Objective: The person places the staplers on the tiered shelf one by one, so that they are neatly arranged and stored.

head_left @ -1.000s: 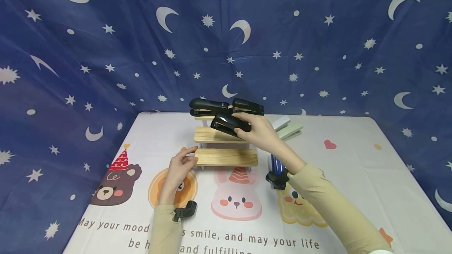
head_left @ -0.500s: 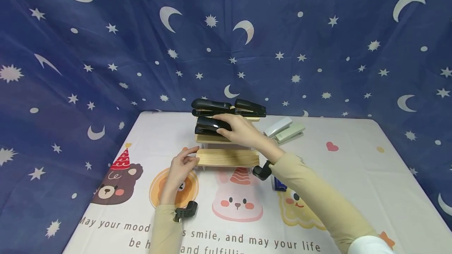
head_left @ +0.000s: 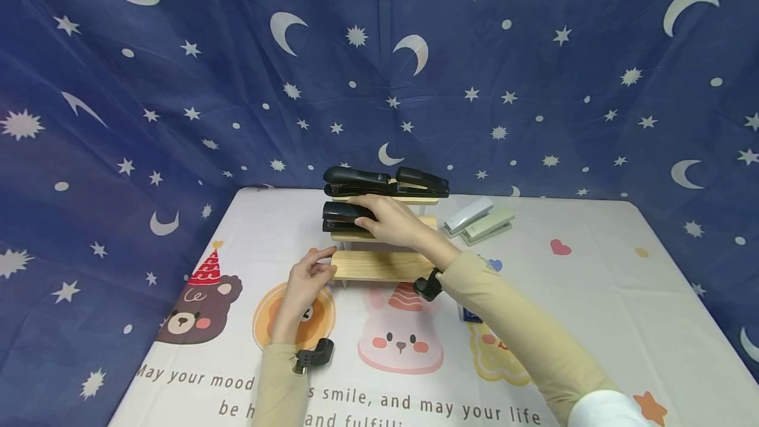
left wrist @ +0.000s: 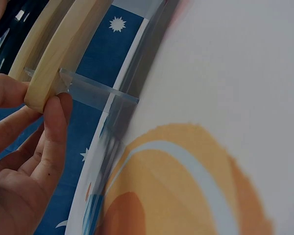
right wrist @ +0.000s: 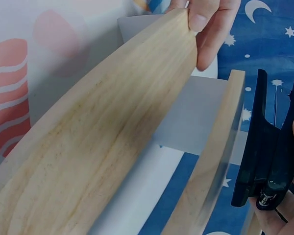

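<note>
My right hand [head_left: 391, 221] grips a black stapler [head_left: 339, 217] at the left end of the middle tier of a three-tier wooden display rack [head_left: 382, 265]. In the right wrist view the stapler [right wrist: 267, 152] lies along the edge of the middle board, its base close to the wood. My left hand [head_left: 305, 282] pinches the left end of the lowest board [left wrist: 56, 54] between thumb and fingers, as the left wrist view shows. Two more black staplers, one long [head_left: 356, 178] and one shorter [head_left: 422, 181], rest side by side on the top tier.
Right of the rack, a white stapler [head_left: 468, 215] and a pale green stapler [head_left: 489, 224] lie on the table. A blue object [head_left: 470, 314] is mostly hidden under my right forearm. The printed white tablecloth [head_left: 622, 295] meets a dark blue star-patterned curtain behind.
My right hand has carried the black stapler leftward and down, from in front of the rack onto the left part of the middle tier. My left hand keeps its pinch on the lowest board.
</note>
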`<state>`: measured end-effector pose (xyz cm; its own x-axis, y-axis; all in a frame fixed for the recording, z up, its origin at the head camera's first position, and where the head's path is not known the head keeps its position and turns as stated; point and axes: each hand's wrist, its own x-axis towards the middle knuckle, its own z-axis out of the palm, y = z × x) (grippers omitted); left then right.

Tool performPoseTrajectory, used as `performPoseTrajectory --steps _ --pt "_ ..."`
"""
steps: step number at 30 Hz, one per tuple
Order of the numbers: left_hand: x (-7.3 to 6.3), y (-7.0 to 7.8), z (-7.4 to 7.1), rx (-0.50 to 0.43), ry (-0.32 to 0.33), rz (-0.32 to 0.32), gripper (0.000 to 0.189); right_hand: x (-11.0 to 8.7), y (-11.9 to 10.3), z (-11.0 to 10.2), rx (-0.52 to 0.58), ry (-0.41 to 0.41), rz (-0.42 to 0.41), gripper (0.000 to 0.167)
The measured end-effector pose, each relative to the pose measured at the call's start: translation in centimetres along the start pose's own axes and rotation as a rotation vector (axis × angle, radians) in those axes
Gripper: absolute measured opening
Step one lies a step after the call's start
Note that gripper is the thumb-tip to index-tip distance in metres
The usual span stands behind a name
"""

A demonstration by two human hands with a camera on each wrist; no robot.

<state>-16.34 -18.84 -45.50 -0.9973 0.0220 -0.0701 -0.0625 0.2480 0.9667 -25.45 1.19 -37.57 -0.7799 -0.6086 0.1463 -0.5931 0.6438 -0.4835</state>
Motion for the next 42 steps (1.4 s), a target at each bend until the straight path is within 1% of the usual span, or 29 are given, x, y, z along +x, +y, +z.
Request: performPoseTrajectory --steps 9,14,16,20,24,30,32,38,42 --pt "0.2 -0.4 0.0 -0.004 -0.012 -0.004 0.042 0.3 -0.1 0.2 -0.007 -0.019 0.025 0.044" --pt "1.3 -2.4 0.1 -0.024 0.000 -0.023 0.042 0.4 -0.1 0.3 -0.013 -0.025 0.028 0.043" --pt "1.6 -3.2 0.1 -0.025 0.007 -0.016 0.043 0.5 -0.2 0.4 -0.013 -0.027 0.027 0.043" --pt "1.7 -3.5 0.2 -0.021 0.015 0.010 0.043 0.4 -0.2 0.6 -0.012 -0.032 0.033 0.043" --pt "1.7 -3.4 0.2 -0.014 0.015 0.020 0.042 0.3 -0.2 0.8 -0.003 -0.024 0.039 0.043" --pt "1.6 -3.2 0.3 -0.017 0.016 0.004 0.042 0.1 0.0 1.1 0.012 0.007 0.044 0.043" --pt "1.5 -2.8 0.3 -0.023 0.015 -0.007 0.042 0.0 0.0 1.1 0.022 0.019 0.051 0.043" --pt "0.5 -0.8 0.2 -0.015 0.007 -0.016 0.042 -0.5 0.2 1.2 0.035 0.054 0.067 0.047" --pt "0.2 -0.4 0.2 -0.030 0.002 -0.004 0.042 -1.0 0.3 1.2 0.031 0.079 0.093 0.049"
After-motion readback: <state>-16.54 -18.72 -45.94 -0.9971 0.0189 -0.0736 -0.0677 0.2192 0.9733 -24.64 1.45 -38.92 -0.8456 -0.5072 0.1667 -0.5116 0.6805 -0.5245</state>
